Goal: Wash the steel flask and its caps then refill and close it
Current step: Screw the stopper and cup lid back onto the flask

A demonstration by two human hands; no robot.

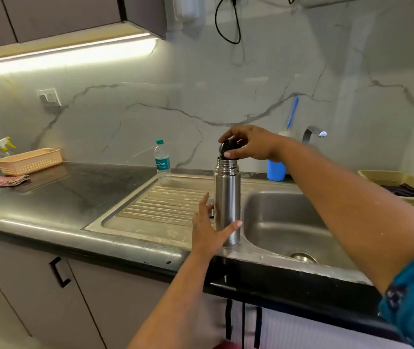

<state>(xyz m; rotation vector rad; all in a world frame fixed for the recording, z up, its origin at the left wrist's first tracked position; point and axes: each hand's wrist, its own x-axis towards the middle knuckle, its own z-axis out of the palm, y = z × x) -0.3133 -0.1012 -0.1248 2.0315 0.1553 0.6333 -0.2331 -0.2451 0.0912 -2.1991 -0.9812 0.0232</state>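
Observation:
The steel flask [227, 197] stands upright on the draining board, at the sink's left rim. My right hand [248, 144] grips a black inner cap [228, 147], tilted just above the flask's threaded mouth. My left hand [209, 229] is spread open at the flask's lower part, thumb touching its front and fingers behind it. A small steel piece [211, 210], perhaps the outer cap, shows partly behind my left fingers.
The sink basin [284, 222] lies right of the flask, with the tap [312, 133] behind. A plastic water bottle [162, 159], a blue container [275, 170] with a brush, a peach basket [28, 161], a cloth [12, 179] and a beige basket [402, 187] stand around.

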